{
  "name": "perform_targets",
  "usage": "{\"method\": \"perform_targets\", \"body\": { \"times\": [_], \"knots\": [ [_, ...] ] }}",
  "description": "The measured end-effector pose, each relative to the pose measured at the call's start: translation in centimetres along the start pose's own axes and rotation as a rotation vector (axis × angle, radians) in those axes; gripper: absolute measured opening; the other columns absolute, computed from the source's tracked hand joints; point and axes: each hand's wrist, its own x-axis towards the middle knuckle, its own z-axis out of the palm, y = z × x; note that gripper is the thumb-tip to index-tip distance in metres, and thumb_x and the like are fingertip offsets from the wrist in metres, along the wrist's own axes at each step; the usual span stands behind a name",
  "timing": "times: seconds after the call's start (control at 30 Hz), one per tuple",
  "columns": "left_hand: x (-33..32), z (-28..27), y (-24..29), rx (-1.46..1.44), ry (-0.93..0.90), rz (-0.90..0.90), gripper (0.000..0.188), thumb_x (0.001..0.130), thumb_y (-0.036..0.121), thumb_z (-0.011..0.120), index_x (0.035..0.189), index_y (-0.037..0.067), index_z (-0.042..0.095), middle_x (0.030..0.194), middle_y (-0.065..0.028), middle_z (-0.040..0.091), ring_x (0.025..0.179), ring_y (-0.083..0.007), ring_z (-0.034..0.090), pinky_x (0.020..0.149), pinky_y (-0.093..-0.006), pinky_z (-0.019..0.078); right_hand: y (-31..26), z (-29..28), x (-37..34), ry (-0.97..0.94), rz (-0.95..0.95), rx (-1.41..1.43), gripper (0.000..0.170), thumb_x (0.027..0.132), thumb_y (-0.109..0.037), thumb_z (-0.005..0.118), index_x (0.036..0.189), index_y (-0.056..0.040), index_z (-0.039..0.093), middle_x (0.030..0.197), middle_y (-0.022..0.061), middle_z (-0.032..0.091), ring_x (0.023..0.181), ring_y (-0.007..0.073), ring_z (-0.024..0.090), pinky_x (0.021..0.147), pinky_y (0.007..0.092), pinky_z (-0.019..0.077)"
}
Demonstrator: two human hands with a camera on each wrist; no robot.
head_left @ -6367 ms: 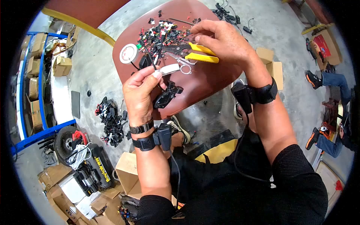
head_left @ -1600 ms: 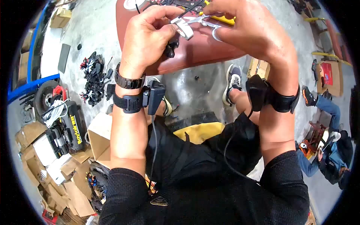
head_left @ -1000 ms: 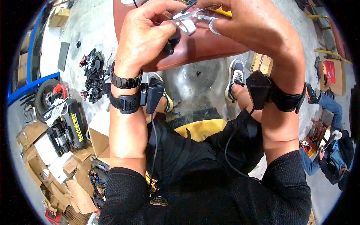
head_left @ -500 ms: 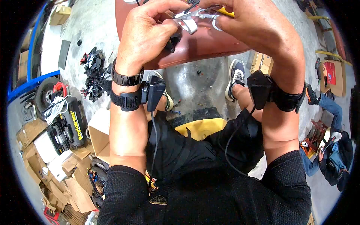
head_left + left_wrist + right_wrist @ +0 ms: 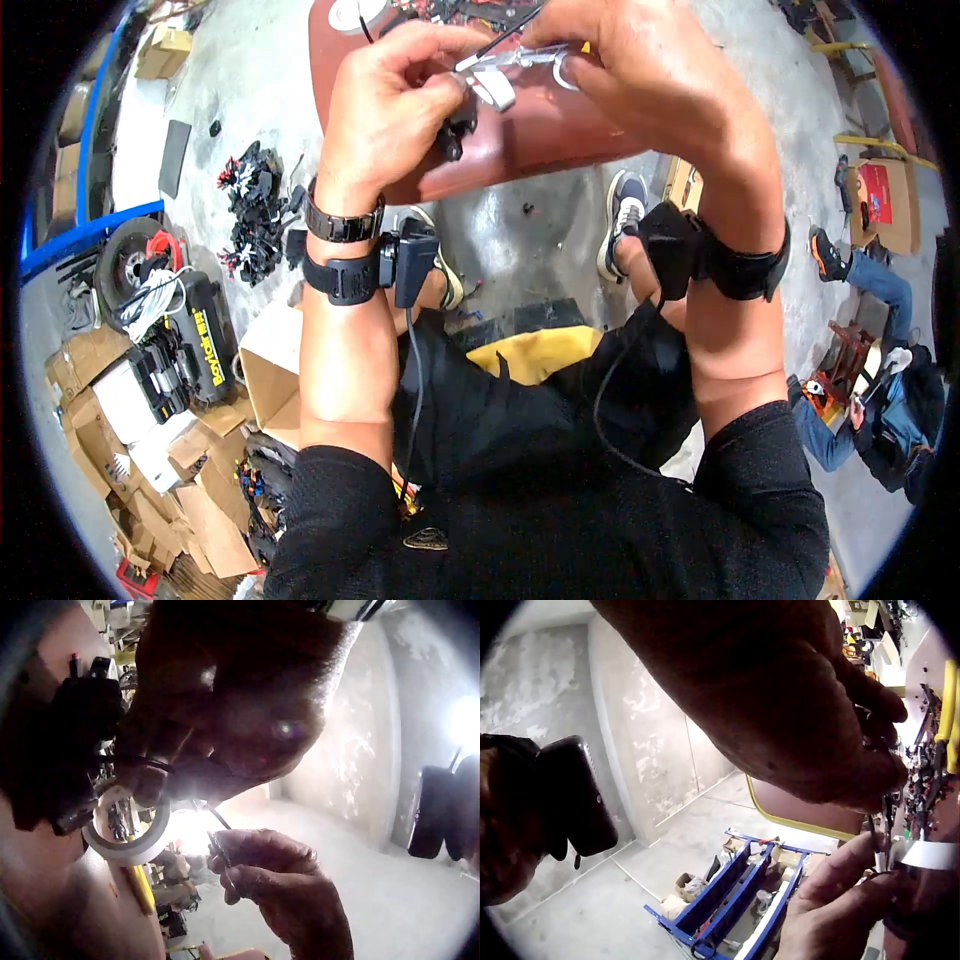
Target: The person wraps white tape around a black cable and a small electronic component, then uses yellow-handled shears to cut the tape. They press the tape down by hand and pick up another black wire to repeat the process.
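Note:
My left hand [image 5: 390,115] pinches a black cable [image 5: 510,30] together with a roll of white tape [image 5: 494,90], its thumb and forefinger meeting at the cable. A black plastic part [image 5: 455,138] hangs below that hand, over the edge of the red-brown seat-like surface [image 5: 540,150]. With thumb and fingers, my right hand [image 5: 670,85] grips small scissors [image 5: 535,60] by a ring handle. The scissors' blades point left, right at the tape and cable by the left fingertips. In the left wrist view the tape roll [image 5: 142,851] hangs beside the right hand [image 5: 281,877].
Yellow-handled pliers [image 5: 949,712] and a heap of small wired parts [image 5: 922,780] lie on the surface. A round white disc [image 5: 358,14] is at its far left. Black connectors [image 5: 252,210] pile on the floor; cardboard boxes [image 5: 270,370] stand left. Another person [image 5: 890,410] sits at right.
Since the oldest frame, my right hand has taken up the scissors from the surface and brought them to the left hand. In the last half second both hands shift only slightly.

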Motion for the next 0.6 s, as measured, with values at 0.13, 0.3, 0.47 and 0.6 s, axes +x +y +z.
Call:
{"method": "perform_targets", "body": {
  "times": [0.13,0.3,0.47,0.6],
  "knots": [
    [-0.1,-0.5,-0.4,-0.33,0.097,-0.117,0.032,0.084,-0.007,0.062,0.116,-0.004,0.064,0.087,-0.0068,0.068,0.076,-0.014,0.065,0.071,-0.0279,0.055,4.5,2.7,-0.3,0.185,-0.053,-0.038,0.035,0.077,-0.009,0.062,0.112,-0.0058,0.066,0.091,0.0168,0.067,0.078,0.0271,0.066,0.073,0.036,0.0529],
    [0.2,-0.8,-0.8,-0.536,0.194,-0.171,0.032,0.083,-0.012,0.061,0.115,-0.009,0.061,0.092,-0.0134,0.066,0.07,-0.0165,0.065,0.064,-0.0292,0.0561,6.0,5.2,-0.6,0.105,0.282,-0.035,0.027,0.079,-0.008,0.059,0.104,-0.0075,0.069,0.083,0.0194,0.067,0.079,0.0356,0.066,0.074,0.0414,0.0521],
    [0.1,-1.4,-1.4,-0.58,0.182,-0.175,0.03,0.085,-0.007,0.065,0.114,-0.005,0.062,0.085,-0.0103,0.068,0.072,-0.0176,0.066,0.069,-0.031,0.0563,5.8,6.3,-0.3,0.026,0.287,-0.085,0.019,0.081,-0.019,0.059,0.094,-0.0136,0.073,0.086,0.0188,0.069,0.083,0.0373,0.067,0.077,0.0476,0.0523],
    [-0.1,-1.7,-1.3,-0.611,0.206,-0.2,0.027,0.085,-0.008,0.063,0.112,-0.007,0.063,0.086,-0.0073,0.064,0.071,-0.0176,0.067,0.066,-0.03,0.0574,6.0,6.6,-0.1,0.092,0.225,-0.082,0.017,0.082,-0.019,0.059,0.091,-0.0125,0.072,0.089,0.0169,0.068,0.083,0.0371,0.066,0.075,0.0477,0.0518]
  ]
}}
